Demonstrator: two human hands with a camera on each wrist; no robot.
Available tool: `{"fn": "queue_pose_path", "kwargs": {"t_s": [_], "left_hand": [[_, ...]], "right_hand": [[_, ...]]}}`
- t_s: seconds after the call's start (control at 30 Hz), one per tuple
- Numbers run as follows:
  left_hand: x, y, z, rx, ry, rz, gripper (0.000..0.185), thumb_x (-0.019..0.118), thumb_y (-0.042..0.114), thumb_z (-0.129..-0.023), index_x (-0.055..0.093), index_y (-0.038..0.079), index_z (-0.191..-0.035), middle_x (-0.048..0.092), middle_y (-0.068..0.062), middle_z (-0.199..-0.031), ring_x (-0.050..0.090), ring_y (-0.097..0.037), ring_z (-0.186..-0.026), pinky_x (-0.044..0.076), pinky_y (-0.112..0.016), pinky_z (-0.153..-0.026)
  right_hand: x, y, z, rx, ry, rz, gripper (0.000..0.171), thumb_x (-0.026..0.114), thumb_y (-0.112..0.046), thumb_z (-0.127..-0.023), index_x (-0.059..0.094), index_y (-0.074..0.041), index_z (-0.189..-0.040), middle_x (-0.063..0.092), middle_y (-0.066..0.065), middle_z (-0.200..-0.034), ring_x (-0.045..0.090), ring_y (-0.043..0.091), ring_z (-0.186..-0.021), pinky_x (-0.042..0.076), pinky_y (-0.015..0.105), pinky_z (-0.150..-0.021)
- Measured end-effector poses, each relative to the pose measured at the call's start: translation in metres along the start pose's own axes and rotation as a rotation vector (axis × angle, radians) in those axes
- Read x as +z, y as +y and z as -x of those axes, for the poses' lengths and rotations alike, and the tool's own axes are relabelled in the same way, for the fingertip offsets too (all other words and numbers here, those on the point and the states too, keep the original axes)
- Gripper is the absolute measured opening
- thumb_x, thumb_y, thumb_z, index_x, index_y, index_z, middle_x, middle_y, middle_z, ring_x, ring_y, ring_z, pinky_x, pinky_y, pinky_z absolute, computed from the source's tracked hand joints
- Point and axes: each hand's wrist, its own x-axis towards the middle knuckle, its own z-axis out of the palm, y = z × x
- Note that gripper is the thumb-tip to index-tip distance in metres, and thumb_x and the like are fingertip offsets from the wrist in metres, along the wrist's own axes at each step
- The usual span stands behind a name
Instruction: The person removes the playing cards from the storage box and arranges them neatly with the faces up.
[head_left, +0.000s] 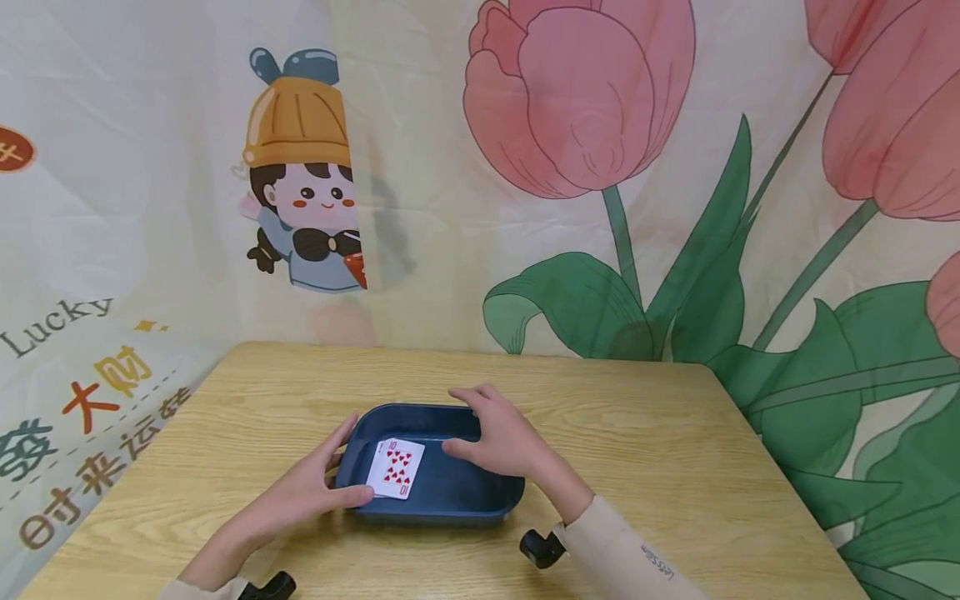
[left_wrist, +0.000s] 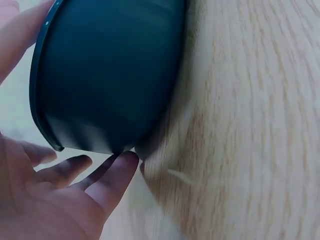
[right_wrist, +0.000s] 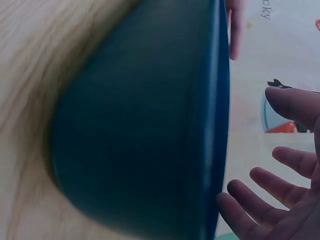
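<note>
A dark blue rectangular tray (head_left: pixel 457 497) with rounded corners and raised walls stands on the table. Inside it, toward the left end, lie playing cards (head_left: pixel 399 469), the ten of hearts face up on top and the edge of another showing beneath. My left hand (head_left: pixel 318 483) holds the tray's left end, thumb over the front rim and fingers spread along the outer wall; its fingertips (left_wrist: pixel 127 160) meet the wall low down in the left wrist view. Over the tray's right side hovers my right hand (head_left: pixel 506 437), fingers spread and holding nothing, beside the rim in the right wrist view.
The wooden table (head_left: pixel 637 442) extends around the tray on every side. Behind it hangs a cloth backdrop (head_left: pixel 427 317) printed with tulips and a cartoon figure. Black wrist devices (head_left: pixel 542 548) sit below both hands at the pale sleeves.
</note>
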Motion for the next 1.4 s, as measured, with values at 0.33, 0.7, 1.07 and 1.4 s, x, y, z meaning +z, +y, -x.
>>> {"fn": "queue_pose_path", "kwargs": {"t_s": [0.33, 0.7, 1.07, 1.4], "left_hand": [[-0.006, -0.005, 0.003, 0.023, -0.07, 0.079, 0.115, 0.084, 0.026, -0.092, 0.002, 0.021, -0.173, 0.02, -0.031, -0.171, 0.043, -0.052, -0.146, 0.051, -0.047, -0.108], [-0.006, -0.009, 0.005, 0.073, -0.105, 0.148, 0.113, 0.083, 0.019, -0.093, 0.004, 0.019, -0.173, 0.019, -0.033, -0.17, 0.051, -0.046, -0.14, 0.053, -0.025, -0.096], [-0.006, -0.011, 0.005, 0.082, -0.111, 0.159, 0.109, 0.081, 0.018, -0.095, 0.005, 0.02, -0.173, 0.012, -0.029, -0.173, 0.039, -0.052, -0.147, 0.053, -0.022, -0.097], [-0.005, -0.013, 0.004, 0.064, -0.118, 0.171, 0.108, 0.08, 0.016, -0.097, 0.003, 0.021, -0.173, 0.006, -0.026, -0.175, 0.03, -0.054, -0.152, 0.052, -0.022, -0.098]], "right_hand": [[0.039, -0.015, -0.016, 0.032, -0.061, -0.028, 0.071, 0.081, -0.039, -0.094, 0.054, -0.016, -0.156, 0.059, 0.01, -0.143, 0.06, 0.022, -0.12, 0.055, 0.042, -0.103], [0.067, -0.021, -0.024, 0.073, -0.074, -0.045, 0.073, 0.084, -0.039, -0.091, 0.057, -0.015, -0.154, 0.06, 0.01, -0.136, 0.058, 0.018, -0.11, 0.055, 0.038, -0.097], [0.085, -0.018, -0.029, 0.108, -0.099, 0.041, 0.085, 0.087, -0.052, -0.084, 0.058, -0.012, -0.153, 0.06, 0.006, -0.139, 0.051, 0.021, -0.114, 0.05, 0.038, -0.097], [0.092, -0.017, -0.026, 0.11, -0.105, 0.101, 0.089, 0.09, -0.056, -0.08, 0.059, -0.015, -0.153, 0.054, -0.001, -0.134, 0.044, 0.017, -0.112, 0.043, 0.04, -0.093]]}}
